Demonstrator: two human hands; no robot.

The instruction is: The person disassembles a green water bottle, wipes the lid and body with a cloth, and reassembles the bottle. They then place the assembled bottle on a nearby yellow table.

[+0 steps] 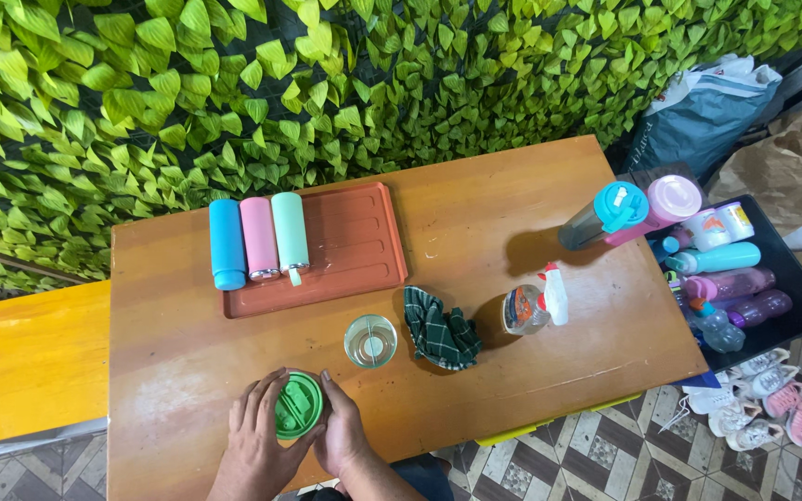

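Wooden table [512, 195], red tray [355, 246] at far left with blue bottle [226, 243], pink bottle [259, 237], mint bottle [290, 232] lying side by side, clear glass [370, 340], green checked cloth [441, 332], spray bottle [533, 306], dark bin of bottles [791, 269] at right, leaf wall [327, 83] behind.

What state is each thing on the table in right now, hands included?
Green lid: held between both hands, on the table.
Left hand: grip closed on the lid.
Right hand: grip on the lid's right edge.
Clear bottle: upright, open, no lid.
Three bottles: lying side by side on the tray.
Checked cloth: crumpled.
Spray bottle: upright.
Two capped bottles: upright, closed.
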